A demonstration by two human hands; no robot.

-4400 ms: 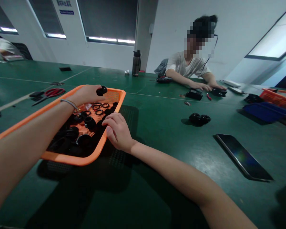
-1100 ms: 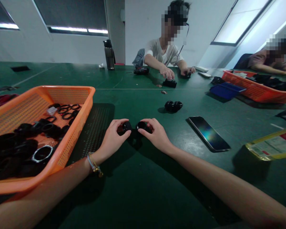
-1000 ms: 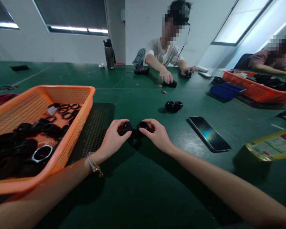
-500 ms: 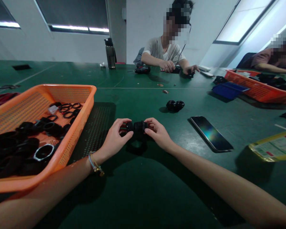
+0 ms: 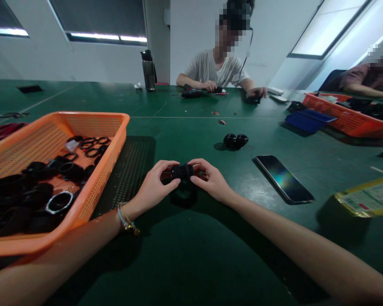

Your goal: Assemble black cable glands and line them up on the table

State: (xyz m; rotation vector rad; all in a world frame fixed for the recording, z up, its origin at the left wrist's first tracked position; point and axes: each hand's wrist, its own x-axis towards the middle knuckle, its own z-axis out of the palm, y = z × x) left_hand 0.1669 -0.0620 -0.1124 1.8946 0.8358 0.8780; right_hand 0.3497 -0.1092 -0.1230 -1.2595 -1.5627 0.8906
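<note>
Between my hands, just above the green table, is a black plastic cable gland (image 5: 181, 171), held sideways. My left hand (image 5: 155, 180) has its thumb and fingertips closed on the cap end. My right hand (image 5: 213, 180) pinches the other end, partly hiding it behind the fingers. Cap and body touch end to end; how far one sits over the other I cannot tell. A dark shadow lies on the table below. Beyond my right hand, two more black glands (image 5: 235, 141) lie side by side.
An orange basket (image 5: 83, 225) of black fittings and rings stands left, beside my left forearm. To the right are a phone (image 5: 282, 178) and a yellow-edged pack (image 5: 367, 197). Farther off are a blue tray (image 5: 309, 121), another orange basket (image 5: 354, 123), a bottle (image 5: 148, 72) and two people.
The cap in my left hand and the body in my right, apart before, have come together. Across the table, the person's hand has shifted left toward a dark tool.
</note>
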